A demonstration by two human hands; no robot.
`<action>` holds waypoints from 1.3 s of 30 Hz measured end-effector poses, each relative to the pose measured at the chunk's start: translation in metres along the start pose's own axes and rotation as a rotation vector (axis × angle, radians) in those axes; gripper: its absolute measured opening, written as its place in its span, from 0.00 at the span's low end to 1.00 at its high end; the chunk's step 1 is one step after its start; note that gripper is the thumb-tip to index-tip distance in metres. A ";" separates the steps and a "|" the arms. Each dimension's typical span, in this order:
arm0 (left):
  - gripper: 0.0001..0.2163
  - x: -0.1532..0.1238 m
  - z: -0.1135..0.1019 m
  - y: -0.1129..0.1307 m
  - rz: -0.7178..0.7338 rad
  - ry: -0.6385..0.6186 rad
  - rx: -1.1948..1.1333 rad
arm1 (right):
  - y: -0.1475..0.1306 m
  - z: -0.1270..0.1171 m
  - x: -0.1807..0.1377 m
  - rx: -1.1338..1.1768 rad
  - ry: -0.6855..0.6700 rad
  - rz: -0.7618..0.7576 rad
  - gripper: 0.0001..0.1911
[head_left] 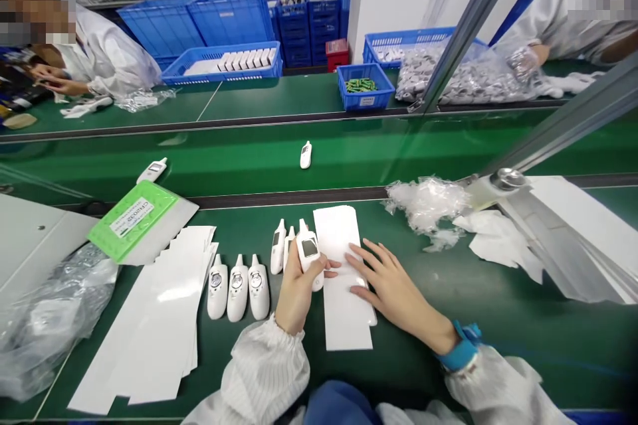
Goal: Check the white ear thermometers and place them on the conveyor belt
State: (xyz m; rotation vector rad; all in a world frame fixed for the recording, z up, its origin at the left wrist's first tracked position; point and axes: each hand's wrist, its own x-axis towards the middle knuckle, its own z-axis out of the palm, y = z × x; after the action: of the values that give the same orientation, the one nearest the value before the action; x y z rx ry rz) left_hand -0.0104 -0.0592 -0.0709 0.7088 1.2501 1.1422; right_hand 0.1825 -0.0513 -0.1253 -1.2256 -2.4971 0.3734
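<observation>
White handheld thermometer (pixel 309 254) lies clasped in the left hand (pixel 296 295), its long axis pointing away from the person, at the edge of the paper strip (pixel 341 279), on which the open right hand (pixel 399 299) rests with fingers spread.

Green assembly desk (pixel 503 339) laid with white handheld thermometers and paper strips

Five white handheld thermometers (pixel 238 289) stand in a tight group at the desk's middle, three in a row and two just farther on, beside a white paper sheet (pixel 343 315) at centre. To the left lie a fanned stack of white paper strips (pixel 159 325), a green plastic tray (pixel 133 220) near the far edge, and a crumpled grey plastic bag (pixel 54 325). To the right sit a clear plastic film wad (pixel 425 204) and loose white paper scraps (pixel 498 242).
</observation>
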 end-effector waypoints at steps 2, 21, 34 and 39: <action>0.25 0.005 0.001 -0.003 0.010 0.011 0.000 | 0.009 0.006 0.011 -0.016 0.003 0.032 0.25; 0.25 0.027 0.000 -0.037 0.040 -0.002 0.009 | -0.002 0.025 0.006 0.368 0.228 0.116 0.04; 0.23 0.027 0.002 -0.037 0.062 -0.005 0.029 | -0.013 0.019 0.012 0.351 0.220 0.122 0.06; 0.24 0.027 0.001 -0.038 0.072 -0.009 0.050 | -0.024 0.014 0.006 0.324 0.177 0.051 0.07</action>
State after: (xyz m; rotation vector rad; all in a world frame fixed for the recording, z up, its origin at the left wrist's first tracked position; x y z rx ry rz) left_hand -0.0011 -0.0460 -0.1147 0.8006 1.2575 1.1687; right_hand 0.1564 -0.0622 -0.1285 -1.1378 -2.1562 0.6260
